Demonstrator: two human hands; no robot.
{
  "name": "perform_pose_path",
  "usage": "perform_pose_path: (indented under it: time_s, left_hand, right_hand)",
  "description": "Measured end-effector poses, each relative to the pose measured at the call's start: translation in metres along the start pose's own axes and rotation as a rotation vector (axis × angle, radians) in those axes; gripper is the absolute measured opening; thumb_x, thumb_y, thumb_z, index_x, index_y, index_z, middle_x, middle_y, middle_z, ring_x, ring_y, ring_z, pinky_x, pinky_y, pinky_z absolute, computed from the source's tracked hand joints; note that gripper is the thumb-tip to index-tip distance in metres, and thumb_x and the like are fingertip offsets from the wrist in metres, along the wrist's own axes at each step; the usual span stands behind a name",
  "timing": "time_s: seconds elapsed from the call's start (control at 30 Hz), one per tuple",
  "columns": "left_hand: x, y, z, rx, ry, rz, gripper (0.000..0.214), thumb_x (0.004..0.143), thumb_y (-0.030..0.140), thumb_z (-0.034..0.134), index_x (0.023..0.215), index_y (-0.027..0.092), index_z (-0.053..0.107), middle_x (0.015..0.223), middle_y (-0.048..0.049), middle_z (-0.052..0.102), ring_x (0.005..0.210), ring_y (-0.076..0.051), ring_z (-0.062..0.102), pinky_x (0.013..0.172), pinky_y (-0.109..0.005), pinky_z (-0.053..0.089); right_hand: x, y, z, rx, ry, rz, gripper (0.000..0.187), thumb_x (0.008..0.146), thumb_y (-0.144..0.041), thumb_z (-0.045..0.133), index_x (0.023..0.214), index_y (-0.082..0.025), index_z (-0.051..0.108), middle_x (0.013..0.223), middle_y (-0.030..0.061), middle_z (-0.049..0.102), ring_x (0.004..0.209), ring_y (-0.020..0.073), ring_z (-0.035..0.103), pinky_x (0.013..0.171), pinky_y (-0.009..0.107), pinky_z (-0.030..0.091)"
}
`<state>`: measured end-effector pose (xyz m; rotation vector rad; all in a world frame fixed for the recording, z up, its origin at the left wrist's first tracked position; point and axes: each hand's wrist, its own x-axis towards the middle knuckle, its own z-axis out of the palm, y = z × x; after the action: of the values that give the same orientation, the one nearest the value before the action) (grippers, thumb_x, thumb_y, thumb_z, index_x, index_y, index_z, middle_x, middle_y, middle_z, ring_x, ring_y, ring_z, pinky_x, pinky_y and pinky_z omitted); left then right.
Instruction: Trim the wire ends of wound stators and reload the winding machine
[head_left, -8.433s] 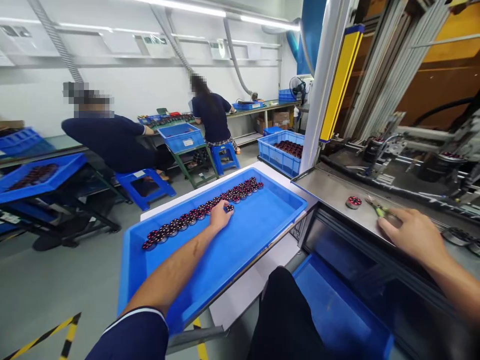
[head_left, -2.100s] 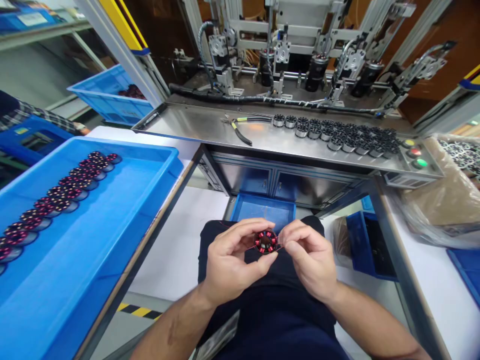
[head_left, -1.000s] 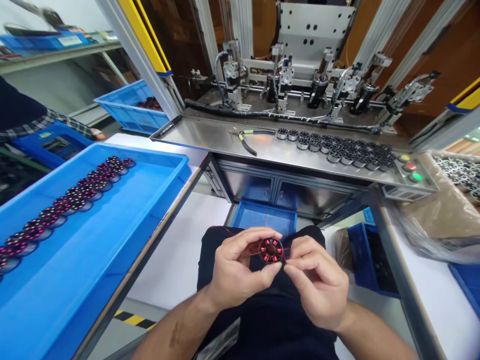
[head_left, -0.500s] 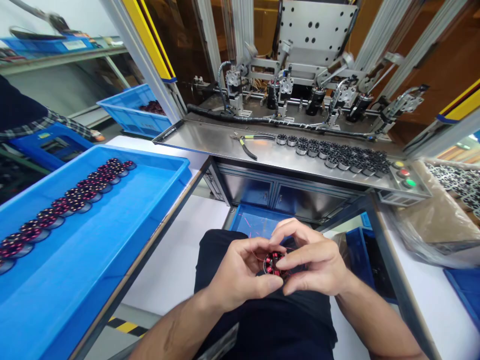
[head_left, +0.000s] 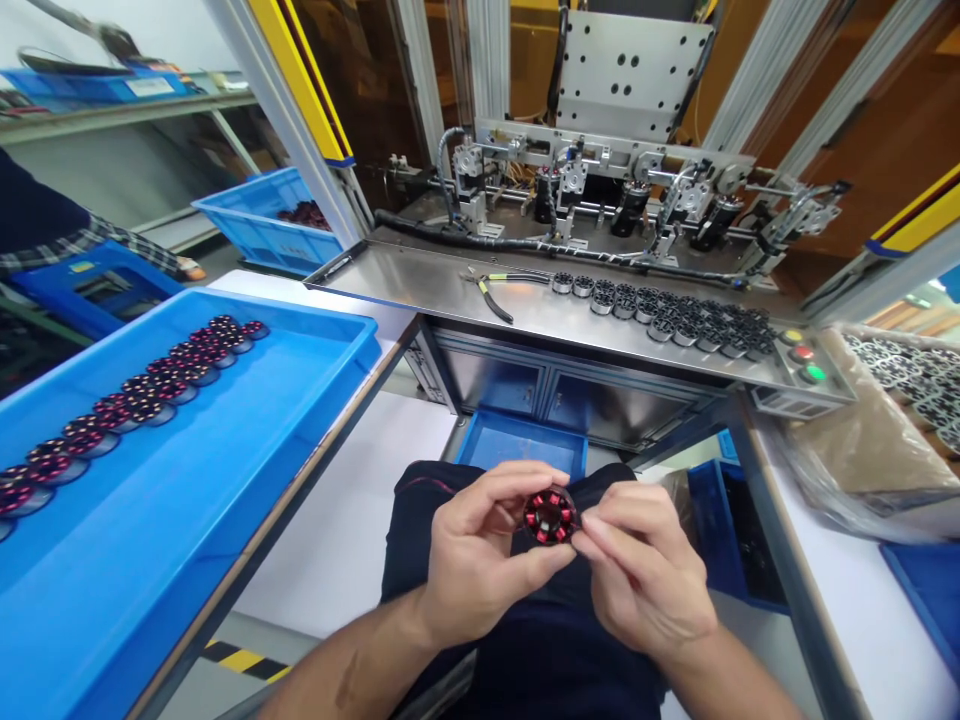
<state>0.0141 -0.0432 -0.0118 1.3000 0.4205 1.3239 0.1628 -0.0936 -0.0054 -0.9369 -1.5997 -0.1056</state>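
Note:
A round motor stator with red wire windings and a dark rim faces up above my lap. My left hand holds it by the rim, thumb below and fingers above. Close against its right edge, the fingertips of my right hand are pinched together; whatever lies between them is too small to make out. Wound stators stand in overlapping rows in the blue tray on my left. Bare stator cores are grouped on the metal ledge ahead.
Cutting pliers lie on the ledge, in front of a winding machine. A button box sits at its right end, beside a lined carton of cores. A blue bin is below. A seated person is at far left.
My right hand has gone from spread fingers over the stator to a pinch at its right edge. The stator now faces up more plainly. The machine's upper arms have swung down level.

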Motion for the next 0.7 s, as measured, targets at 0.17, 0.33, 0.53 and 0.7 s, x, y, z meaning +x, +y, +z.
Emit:
perform_pose_path:
  time_s: [0.17, 0.33, 0.53, 0.7]
  left_hand:
    - [-0.008, -0.005, 0.002, 0.178, 0.032, 0.217, 0.056, 0.068, 0.002, 0.082, 0.117, 0.025, 0.069, 0.113, -0.0091, 0.072, 0.102, -0.020, 0.071, 0.078, -0.026, 0.062]
    - [-0.014, -0.006, 0.003, 0.121, 0.058, 0.055, 0.049, 0.075, 0.015, 0.082, 0.118, 0.027, 0.064, 0.121, -0.0083, 0.066, 0.105, -0.021, 0.068, 0.088, -0.030, 0.058]
    - [-0.007, -0.003, -0.011, -0.076, -0.209, -0.338, 0.039, 0.090, 0.048, 0.064, 0.111, 0.016, 0.063, 0.084, -0.0043, 0.063, 0.076, -0.014, 0.060, 0.073, -0.025, 0.052]
    - [-0.005, -0.010, -0.014, -0.272, -0.190, -0.415, 0.038, 0.093, 0.048, 0.059, 0.116, 0.018, 0.060, 0.077, -0.0032, 0.065, 0.067, -0.014, 0.063, 0.063, -0.025, 0.050]
  right_hand:
    - [-0.007, -0.008, 0.016, 0.136, 0.113, 0.206, 0.023, 0.085, 0.001, 0.059, 0.098, -0.016, 0.068, 0.080, 0.0034, 0.064, 0.072, 0.0149, 0.062, 0.061, 0.030, 0.054]
    - [-0.005, -0.007, 0.024, 0.205, 0.115, 0.288, 0.015, 0.091, -0.007, 0.055, 0.089, -0.019, 0.063, 0.072, 0.0021, 0.062, 0.067, 0.0146, 0.060, 0.058, 0.028, 0.052]
    - [-0.002, 0.003, 0.016, 0.151, 0.041, 0.232, 0.017, 0.088, -0.004, 0.055, 0.089, -0.019, 0.063, 0.072, 0.0025, 0.064, 0.068, 0.0152, 0.062, 0.060, 0.028, 0.053]
    - [0.002, 0.003, 0.011, 0.063, -0.022, 0.217, 0.017, 0.087, -0.002, 0.057, 0.087, -0.018, 0.063, 0.072, 0.0018, 0.063, 0.066, 0.0125, 0.061, 0.059, 0.024, 0.052]
